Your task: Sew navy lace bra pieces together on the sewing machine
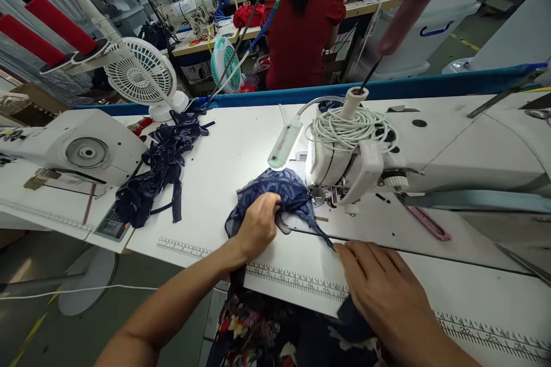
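A piece of navy lace fabric lies on the white table beside and partly under the presser foot of a sewing machine. My left hand is closed, with a bunched part of the lace pinched between thumb and fingers. To the right, my right hand holds the narrow tail of the same fabric at its fingertips, pulled toward the front edge. Its thumb is hidden. Dark cloth shows below the right palm, partly covered by it.
A pile of navy fabric pieces lies left, by a second sewing machine. A small lamp hangs near the needle. A pink-handled tool lies right. Behind sit a fan and a person in red.
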Tool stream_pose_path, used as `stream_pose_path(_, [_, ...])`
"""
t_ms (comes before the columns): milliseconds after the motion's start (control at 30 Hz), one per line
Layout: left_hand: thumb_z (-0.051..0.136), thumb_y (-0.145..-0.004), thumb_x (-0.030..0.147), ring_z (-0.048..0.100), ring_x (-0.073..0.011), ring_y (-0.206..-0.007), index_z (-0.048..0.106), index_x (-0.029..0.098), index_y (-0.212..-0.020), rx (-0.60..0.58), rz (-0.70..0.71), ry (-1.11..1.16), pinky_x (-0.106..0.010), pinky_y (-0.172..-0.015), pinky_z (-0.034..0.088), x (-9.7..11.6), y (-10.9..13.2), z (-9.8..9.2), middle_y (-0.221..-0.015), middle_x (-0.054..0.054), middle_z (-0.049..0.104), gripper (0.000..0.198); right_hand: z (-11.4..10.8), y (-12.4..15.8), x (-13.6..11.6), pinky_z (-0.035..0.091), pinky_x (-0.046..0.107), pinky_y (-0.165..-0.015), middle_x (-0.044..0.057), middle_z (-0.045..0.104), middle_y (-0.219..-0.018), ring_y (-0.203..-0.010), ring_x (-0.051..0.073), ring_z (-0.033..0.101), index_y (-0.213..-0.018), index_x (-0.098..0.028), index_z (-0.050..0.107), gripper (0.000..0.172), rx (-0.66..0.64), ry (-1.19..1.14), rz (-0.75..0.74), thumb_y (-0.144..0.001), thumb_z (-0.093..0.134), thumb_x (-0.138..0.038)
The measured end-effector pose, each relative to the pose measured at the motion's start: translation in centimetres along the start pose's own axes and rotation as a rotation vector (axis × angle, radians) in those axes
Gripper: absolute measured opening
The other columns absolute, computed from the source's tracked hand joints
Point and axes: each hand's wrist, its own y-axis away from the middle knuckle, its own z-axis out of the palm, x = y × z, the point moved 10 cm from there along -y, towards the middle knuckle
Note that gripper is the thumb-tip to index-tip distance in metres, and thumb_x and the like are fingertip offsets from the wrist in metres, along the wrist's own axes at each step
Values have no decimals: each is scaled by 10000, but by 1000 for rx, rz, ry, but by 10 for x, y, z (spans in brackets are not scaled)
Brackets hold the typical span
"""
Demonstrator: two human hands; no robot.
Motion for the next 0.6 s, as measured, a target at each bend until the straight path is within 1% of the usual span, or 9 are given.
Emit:
stream_pose_path(67, [314,-985,138,552,-143,-705,480,174,-995,0,-80,51,-266,-654,476,-10,-12,-1,-800,-19,553,170,1,2,-2,472,338,-675,72,634,-881,-750,201,593,-994,-176,615,304,-115,-134,-73,-818,440,-1])
stream_pose_path(133, [424,-982,261,579,-164,-783,481,183,-1009,-42,-128,65,-296,-719,484,-11,-19,4,-866,-33,587,100,7,1,1,467,286,-618,39,623,-855,-702,164,582,-968,-225,604,207,-244,-380,-107,-887,452,-111])
stream_pose_path(167, [506,-951,325,584,-180,-820,490,185,-1009,-59,-143,65,-315,-751,483,-11,-20,6,-894,-39,601,152,10,-2,7,470,271,-613,31,625,-859,-709,156,589,-971,-242,598,176,-279,-484,-95,-926,442,-172])
stream_pose_path(233, [639,-861,391,575,-201,-841,518,186,-982,-67,-139,50,-333,-767,473,-7,-20,10,-893,-42,614,267,15,-17,27,485,263,-658,38,642,-909,-786,155,615,-1046,-253,591,211,-233,-575,-42,-972,397,-219])
stream_pose_path(333, [665,-830,311,531,-175,-736,560,188,-882,-79,-82,17,-304,-685,442,-1,-19,15,-769,-10,601,170,20,-41,45,484,301,-777,87,655,-1102,-953,177,622,-1215,-221,556,342,-44,-468,-93,-955,357,-118])
stream_pose_path(400, [598,-845,195,505,-157,-679,592,186,-872,-100,4,-28,-284,-627,414,5,-19,18,-710,2,590,28,30,-48,39,458,316,-808,81,648,-1198,-989,176,622,-1208,-211,568,434,-7,-377,-200,-898,338,-12])
stream_pose_path(500, [496,-865,80,500,-149,-646,641,197,-981,-112,196,-202,-275,-578,385,22,-18,22,-679,3,578,220,38,-47,30,415,335,-849,46,668,-1200,-999,172,625,-1090,-201,619,482,8,-275,-266,-808,347,80])
stream_pose_path(567, [478,-908,85,557,-155,-738,646,204,-1029,-109,335,-322,-284,-644,428,35,-15,25,-771,-19,621,239,35,-44,27,387,345,-894,34,681,-1182,-1019,175,619,-1034,-195,634,476,44,-236,-264,-779,359,98])
stream_pose_path(600, [478,-928,100,587,-163,-832,645,201,-1028,-114,397,-355,-301,-727,460,41,-13,27,-848,-33,645,219,33,-42,26,374,345,-913,30,684,-1179,-1027,173,617,-1019,-194,637,476,61,-227,-267,-771,358,102])
